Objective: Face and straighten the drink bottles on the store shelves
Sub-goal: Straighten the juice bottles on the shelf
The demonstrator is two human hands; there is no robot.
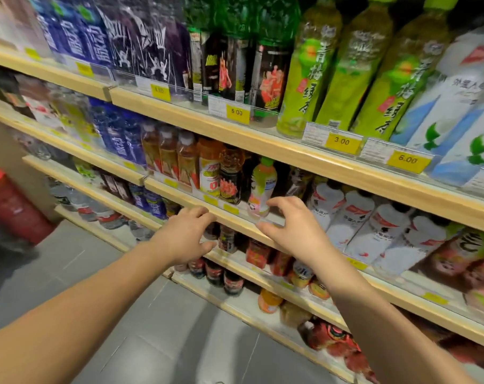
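Note:
Wooden shelves (290, 156) carry rows of drink bottles. On the second shelf a small bottle with a green cap and pink-and-yellow label (263, 187) stands at the front edge, beside a dark bottle with a red label (231, 176) and an orange-capped bottle (210, 170). My right hand (288, 225) hovers just in front of the green-capped bottle, fingers spread and curled, holding nothing. My left hand (189, 235) floats lower left by the shelf edge (196, 202), fingers apart and empty.
Tall green tea bottles (310, 67) and white bottles (457, 106) fill the top shelf above yellow price tags (342, 141). White bottles (357, 217) stand right of my hand. Lower shelves hold cans and small bottles. A red bin (11, 203) stands on the grey floor at left.

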